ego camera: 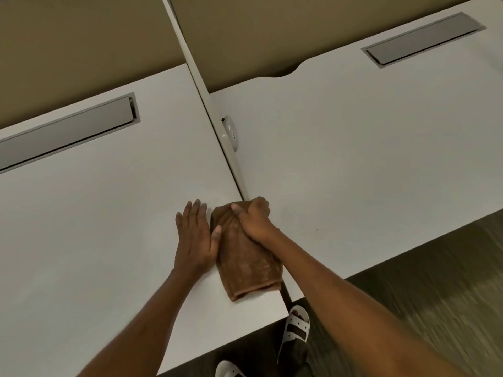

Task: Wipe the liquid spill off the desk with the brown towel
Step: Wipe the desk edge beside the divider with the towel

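Desks: two white desk surfaces were in view, the left desk point(95, 213) and the right desk point(367, 159), separated by one thin white divider panel point(201, 85) running from the top edge down to the hands.
Cable hatches: two grey rectangular hatches were counted, one hatch point(65, 131) recessed in the left desk and one hatch point(423, 39) recessed in the right desk.
Towel: one brown towel point(245, 259) lay folded lengthwise on the left desk, along its right edge, near the front corner.
Right hand: the right hand point(254, 217) was clenched over the far end of the towel, fingers curled into the cloth, beside the near end of the divider.
Left hand: the left hand point(194, 238) was released and lay flat on the left desk, fingers extended, thumb touching the towel's left edge.
Spill: no liquid could be distinguished on either surface.
Divider fitting: one small rounded white fitting point(230, 133) sat against the divider on the right-desk side.
Footwear: two white sandals were partly visible below the desk edge, one sandal point(296, 326) and one sandal point(228, 370).
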